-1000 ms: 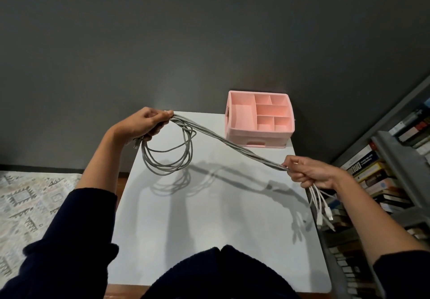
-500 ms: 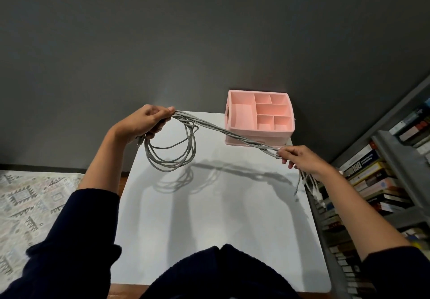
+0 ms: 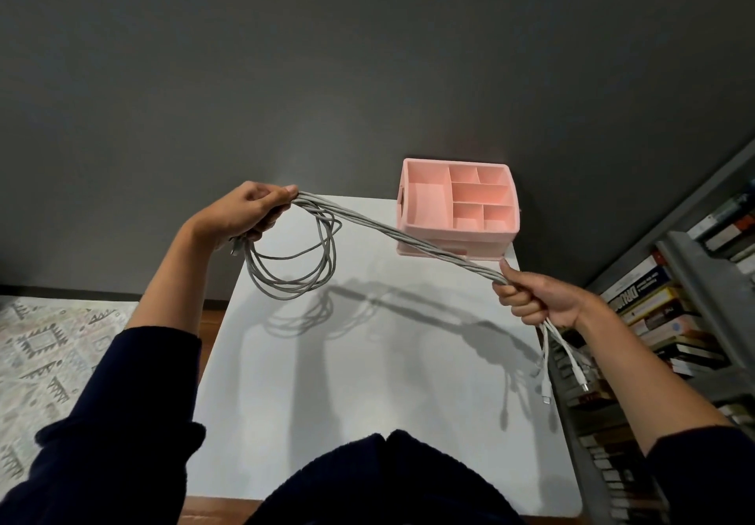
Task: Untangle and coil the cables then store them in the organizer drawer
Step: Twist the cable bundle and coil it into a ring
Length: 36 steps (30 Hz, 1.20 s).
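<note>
Coiling appears to be underway: the left hand (image 3: pixel 245 214) is gripping the gathered loops (image 3: pixel 294 279), fingers curled round them, above the white table (image 3: pixel 367 402). Next, the right hand (image 3: pixel 535 300) is probably needing to carry slack leftward for another loop. The twisted grey cables (image 3: pixel 408 236) are stretching taut past the pink organizer (image 3: pixel 506 238) into that hand's clenched fist, white connectors (image 3: pixel 545 398) dangling below.

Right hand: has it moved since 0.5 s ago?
Yes. The right hand, gripping the cables, has dropped a little away from the organizer, toward the person and roughly back to its spot 1.0 s ago.
</note>
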Available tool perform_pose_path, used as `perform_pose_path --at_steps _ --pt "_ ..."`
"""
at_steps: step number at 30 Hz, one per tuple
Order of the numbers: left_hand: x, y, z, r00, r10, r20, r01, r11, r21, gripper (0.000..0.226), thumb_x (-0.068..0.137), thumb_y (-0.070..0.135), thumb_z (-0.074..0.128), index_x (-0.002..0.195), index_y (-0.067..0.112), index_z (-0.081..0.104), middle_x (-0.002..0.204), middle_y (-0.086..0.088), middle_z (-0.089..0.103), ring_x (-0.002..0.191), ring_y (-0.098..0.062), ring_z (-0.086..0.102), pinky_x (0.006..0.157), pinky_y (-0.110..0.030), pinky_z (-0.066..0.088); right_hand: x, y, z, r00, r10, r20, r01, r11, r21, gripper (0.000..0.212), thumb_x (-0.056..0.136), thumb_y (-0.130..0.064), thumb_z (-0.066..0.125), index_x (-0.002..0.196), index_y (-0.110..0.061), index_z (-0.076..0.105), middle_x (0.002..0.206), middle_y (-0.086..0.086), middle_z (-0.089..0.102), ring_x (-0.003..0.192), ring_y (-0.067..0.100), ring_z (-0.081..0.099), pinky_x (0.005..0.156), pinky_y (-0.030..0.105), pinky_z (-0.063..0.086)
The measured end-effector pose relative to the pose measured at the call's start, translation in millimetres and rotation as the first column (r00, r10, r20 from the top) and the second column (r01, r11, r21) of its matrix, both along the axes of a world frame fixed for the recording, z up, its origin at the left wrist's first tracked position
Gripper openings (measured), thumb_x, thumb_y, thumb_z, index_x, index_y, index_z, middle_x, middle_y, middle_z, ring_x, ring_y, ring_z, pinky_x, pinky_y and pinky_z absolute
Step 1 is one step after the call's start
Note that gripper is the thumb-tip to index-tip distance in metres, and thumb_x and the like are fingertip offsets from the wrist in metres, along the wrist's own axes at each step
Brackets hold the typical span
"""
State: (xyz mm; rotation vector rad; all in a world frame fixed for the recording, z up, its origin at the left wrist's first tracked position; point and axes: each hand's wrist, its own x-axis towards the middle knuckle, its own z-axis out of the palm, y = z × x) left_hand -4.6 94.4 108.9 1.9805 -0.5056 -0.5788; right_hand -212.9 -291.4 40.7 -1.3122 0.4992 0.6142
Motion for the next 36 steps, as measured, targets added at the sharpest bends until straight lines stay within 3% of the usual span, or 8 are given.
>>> perform_pose_path --at_steps 5,10,14,17,26,30,34,36 --pt "0 2 -1 1.000 0.005 -0.002 -0.005 1.000 0.004 0.042 0.097 0.044 0.046 0.064 0.019 0.039 0.054 0.008 0.029 0.043 -0.006 0.023 0.039 -0.016 0.021 -13 -14 -8 0.995 -0.027 0.094 0.006 0.976 0.219 0.048 0.066 -0.027 0.087 0.095 -0.001 0.057 0.058 -0.005 0.032 0.040 -0.002 0.021 0.033 0.010 0.019" --pt "-4 0 -5 0.999 0.010 -0.037 -0.010 1.000 -0.016 0.040 0.090 0.050 0.049 0.070 0.016 0.042 0.051 0.010 0.029 0.043 -0.006 0.023 0.037 -0.015 0.021 -10 -8 -11 0.987 -0.030 0.159 0.046 0.994 -0.098 0.031 0.085 -0.036 0.056 0.091 -0.006 0.052 0.062 -0.001 0.045 0.038 0.001 0.024 0.037 0.013 0.021" --pt "-6 -3 -7 1.000 0.009 -0.023 -0.009 1.000 -0.007 0.038 0.096 0.044 0.047 0.070 0.016 0.042 0.053 0.008 0.029 0.043 -0.007 0.022 0.037 -0.016 0.020 -2 -4 -20 0.981 0.007 0.191 0.082 0.888 -0.453 0.035 0.098 -0.040 0.045 0.091 -0.011 0.064 0.064 -0.004 0.038 0.055 0.008 0.030 0.053 0.022 0.029" --pt "-7 -3 -7 1.000 0.018 -0.019 -0.018 1.000 -0.014 0.038 0.097 0.042 0.046 0.069 0.017 0.041 0.055 0.006 0.028 0.042 -0.006 0.022 0.037 -0.016 0.020 2 -1 -23 0.977 -0.024 0.212 0.132 0.851 -0.509 0.041 0.098 -0.045 0.044 0.101 -0.011 0.066 0.061 -0.007 0.028 0.054 0.008 0.023 0.052 0.022 0.024" --pt "-6 1 -4 1.000 0.018 -0.015 -0.018 0.999 -0.030 0.042 0.095 0.046 0.047 0.065 0.019 0.038 0.054 0.007 0.027 0.042 -0.006 0.021 0.037 -0.015 0.020 6 2 -21 0.982 -0.189 -0.029 0.187 0.981 -0.054 0.041 0.101 -0.030 0.031 0.063 -0.017 0.033 0.045 -0.009 0.021 0.035 0.003 0.015 0.034 0.018 0.010" --pt "-4 1 -5 1.000 0.019 -0.015 -0.020 1.000 -0.024 0.041 0.097 0.044 0.046 0.065 0.018 0.039 0.056 0.004 0.026 0.042 -0.007 0.021 0.037 -0.015 0.021 1 1 -24 0.982 -0.161 -0.104 0.165 0.986 0.033 0.052 0.102 -0.031 0.029 0.052 -0.020 0.038 0.044 -0.010 0.020 0.032 0.001 0.016 0.029 0.015 0.010" --pt "-2 5 -7 0.999 0.023 -0.023 -0.023 1.000 -0.019 0.043 0.097 0.044 0.046 0.063 0.019 0.038 0.058 0.002 0.025 0.042 -0.007 0.020 0.037 -0.015 0.020 -11 -7 -28 0.971 -0.240 -0.004 0.233 0.938 0.256 0.026 0.084 -0.028 0.065 0.075 -0.014 0.046 0.046 -0.008 0.029 0.035 0.001 0.011 0.029 0.013 0.015" --pt "-2 6 -8 0.999 0.024 -0.024 -0.024 1.000 -0.010 0.043 0.097 0.044 0.046 0.063 0.018 0.039 0.058 0.002 0.025 0.043 -0.007 0.021 0.037 -0.016 0.020 -18 -13 -33 0.955 -0.287 0.069 0.244 0.899 0.364 0.043 0.066 -0.021 0.085 0.090 -0.014 0.051 0.052 -0.005 0.036 0.039 0.003 0.013 0.030 0.012 0.022"
